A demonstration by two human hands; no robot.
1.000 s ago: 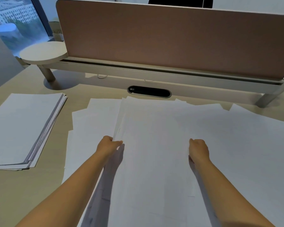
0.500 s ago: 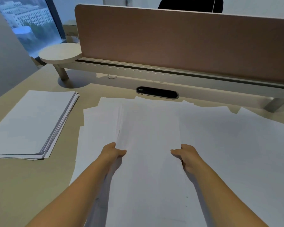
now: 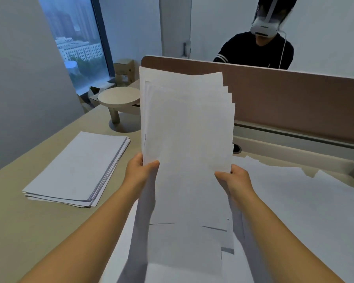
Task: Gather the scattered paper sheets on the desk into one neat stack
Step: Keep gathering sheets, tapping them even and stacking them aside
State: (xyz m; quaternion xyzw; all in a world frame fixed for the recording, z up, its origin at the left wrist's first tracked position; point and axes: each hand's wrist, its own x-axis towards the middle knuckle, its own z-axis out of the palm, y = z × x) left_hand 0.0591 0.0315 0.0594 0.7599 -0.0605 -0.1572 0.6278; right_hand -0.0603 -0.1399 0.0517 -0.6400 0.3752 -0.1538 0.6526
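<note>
Two hands are in view, and three groups of paper. The left hand (image 3: 140, 172) and the right hand (image 3: 234, 180) each pinch one side edge of the held bundle (image 3: 187, 139), thumbs on the near face and fingers curled behind, so each grip is closed on the paper. The bundle stands nearly upright above the bench (image 3: 29, 231), lifted clear of it, its lower part blurred. At least five sheets show at its upper right corner, where the corners step down in a fan; the left edge is closer to flush but still uneven. The sheets are plain white, with a faint crease near the left edge.

Left of the bundle, well apart, a flat stack (image 3: 80, 168) lies on the bench, its edges slightly offset. Right of the bundle and beneath it, loose sheets (image 3: 305, 211) overlap across the bench up to the grey rail; their number cannot be told.

Bare bench lies between the bundle and the flat stack, and nearer the person to the left. Behind the bundle a brown divider panel (image 3: 294, 103) closes off the far side, with a round shelf (image 3: 119, 98) at its left end
</note>
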